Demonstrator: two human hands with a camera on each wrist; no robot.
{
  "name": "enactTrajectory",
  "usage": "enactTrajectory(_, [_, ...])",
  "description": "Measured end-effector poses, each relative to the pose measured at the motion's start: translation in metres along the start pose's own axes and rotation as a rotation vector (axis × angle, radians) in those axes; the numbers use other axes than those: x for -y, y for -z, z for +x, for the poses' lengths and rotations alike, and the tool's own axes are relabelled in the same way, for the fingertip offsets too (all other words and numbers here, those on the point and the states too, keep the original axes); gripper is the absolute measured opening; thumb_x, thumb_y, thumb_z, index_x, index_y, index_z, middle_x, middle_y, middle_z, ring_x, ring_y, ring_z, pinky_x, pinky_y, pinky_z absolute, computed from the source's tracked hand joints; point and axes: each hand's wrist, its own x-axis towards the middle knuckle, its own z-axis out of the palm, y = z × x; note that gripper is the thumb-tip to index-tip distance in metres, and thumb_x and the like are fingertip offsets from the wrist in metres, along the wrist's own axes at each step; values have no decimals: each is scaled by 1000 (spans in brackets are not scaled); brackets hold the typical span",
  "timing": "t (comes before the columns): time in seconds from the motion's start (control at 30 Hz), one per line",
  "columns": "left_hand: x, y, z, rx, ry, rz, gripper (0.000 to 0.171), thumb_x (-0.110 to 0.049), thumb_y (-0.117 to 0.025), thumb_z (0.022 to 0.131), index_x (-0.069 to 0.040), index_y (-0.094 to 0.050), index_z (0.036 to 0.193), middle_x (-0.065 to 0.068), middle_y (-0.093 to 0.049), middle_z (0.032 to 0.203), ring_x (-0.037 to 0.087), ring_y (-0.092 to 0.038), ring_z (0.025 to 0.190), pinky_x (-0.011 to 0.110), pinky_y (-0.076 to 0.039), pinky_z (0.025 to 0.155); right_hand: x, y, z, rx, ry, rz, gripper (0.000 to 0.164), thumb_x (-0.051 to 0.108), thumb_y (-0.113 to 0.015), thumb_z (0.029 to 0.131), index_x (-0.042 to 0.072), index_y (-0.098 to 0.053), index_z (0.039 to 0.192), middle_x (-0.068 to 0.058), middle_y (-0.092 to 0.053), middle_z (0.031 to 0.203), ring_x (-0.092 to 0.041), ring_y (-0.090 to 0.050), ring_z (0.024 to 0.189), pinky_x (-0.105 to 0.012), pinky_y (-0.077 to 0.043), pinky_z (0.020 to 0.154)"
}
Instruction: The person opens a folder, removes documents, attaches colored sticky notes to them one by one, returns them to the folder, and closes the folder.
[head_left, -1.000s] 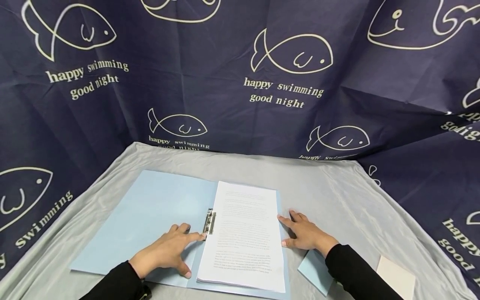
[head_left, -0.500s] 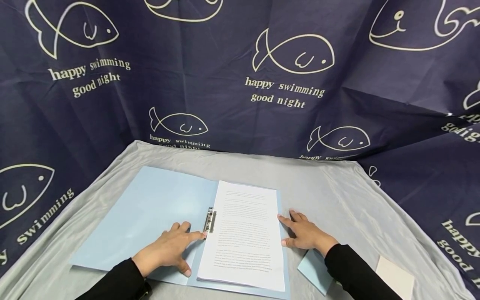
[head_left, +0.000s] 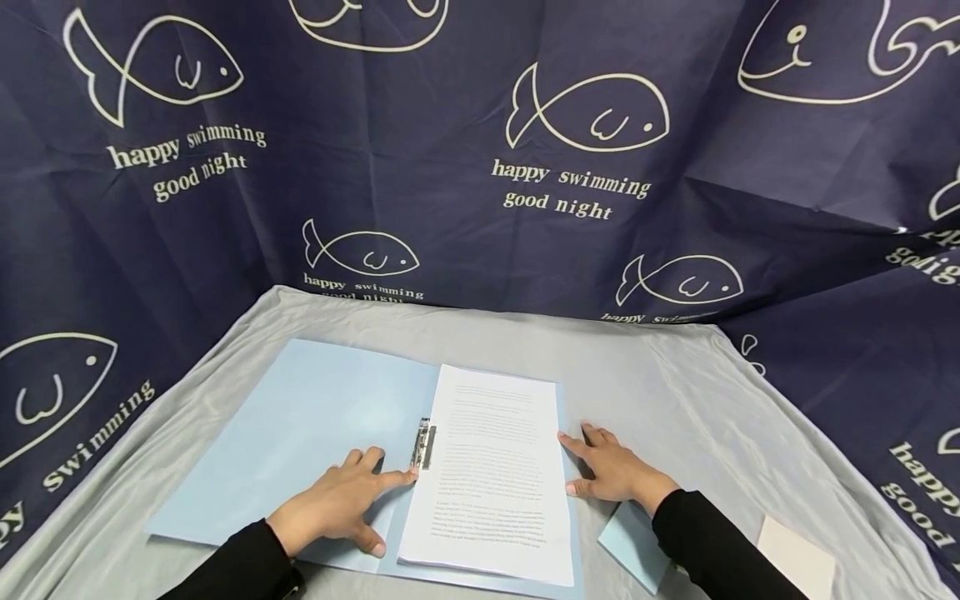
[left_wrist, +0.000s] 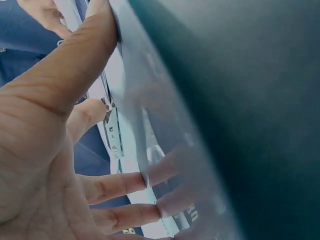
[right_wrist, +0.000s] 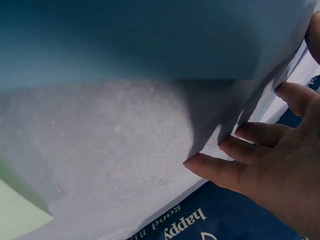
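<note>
An open light-blue folder (head_left: 300,417) lies on the cloth-covered table, its cover spread to the left. On its right half rests a stack of printed paper (head_left: 487,475). A metal clip (head_left: 423,443) sits at the fold, along the stack's left edge. My left hand (head_left: 337,498) is spread over the cover, its index fingertip at the clip's near end; the left wrist view shows the clip (left_wrist: 114,131) beside that finger. My right hand (head_left: 617,468) lies at the right edge of the folder, fingers spread, index fingertip and thumb at the paper's edge.
A light-blue pad (head_left: 636,546) lies partly under the right forearm. Farther right is a cream-coloured pad (head_left: 797,557). The grey cloth (head_left: 622,367) covers the table, and a dark blue fish-print curtain (head_left: 450,150) hangs behind and at both sides.
The view has shifted slightly. Both hands hold the same places on the folder and paper; nothing else has visibly moved.
</note>
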Motion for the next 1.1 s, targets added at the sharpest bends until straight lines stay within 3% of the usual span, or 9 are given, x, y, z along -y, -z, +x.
enactTrajectory(0.17, [1,-1,0,-8,-13,-38,97,-40,-91,55,-29,-50,142,12,-48,122,28,-44,99,45,-44,69,-1,-2,0,-6,0,-2,80,44,-73,83,13,-41,149,-35,-23,154,-56,-24,140,-71,-33,101])
enactTrajectory(0.3, [5,-2,-3,-41,-49,-88,103,-41,-90,55,-22,-44,145,13,-51,127,30,-47,103,46,-45,71,-1,-2,-1,-6,0,0,80,44,-73,83,13,-41,149,-35,-23,154,-56,-24,140,-71,-33,102])
enactTrajectory(0.47, [7,-5,-6,-111,-77,-129,119,-45,-89,52,-11,-33,150,22,-50,140,42,-50,115,60,-46,82,-1,-2,-1,-9,-4,-3,80,44,-72,83,14,-41,150,-35,-23,154,-55,-24,141,-71,-33,101])
enactTrajectory(0.67, [7,-8,-7,-149,-22,-192,137,-41,-93,49,-12,-13,157,27,-42,149,58,-40,127,73,-34,95,-1,-3,0,-20,-1,-26,80,44,-72,83,13,-41,149,-35,-25,154,-55,-25,140,-72,-33,100])
enactTrajectory(0.8, [7,-8,-7,-157,0,-226,143,-38,-95,50,-12,-4,157,29,-41,148,59,-37,129,74,-31,97,-1,-2,1,-19,-9,-46,79,45,-72,84,14,-41,150,-34,-25,154,-55,-26,140,-74,-33,99])
enactTrajectory(0.97, [6,-6,-8,-159,-12,-223,134,-40,-95,50,-1,-16,150,34,-45,142,54,-41,128,73,-34,96,1,0,2,-13,-8,-52,80,46,-72,83,14,-41,150,-34,-25,154,-55,-26,140,-74,-33,98])
enactTrajectory(1.1, [6,-4,-8,-120,-49,-187,108,-41,-93,53,-5,-37,138,32,-47,141,55,-42,127,74,-35,94,2,2,1,-7,-12,-17,83,45,-74,82,11,-40,150,-35,-25,153,-56,-26,139,-73,-33,100])
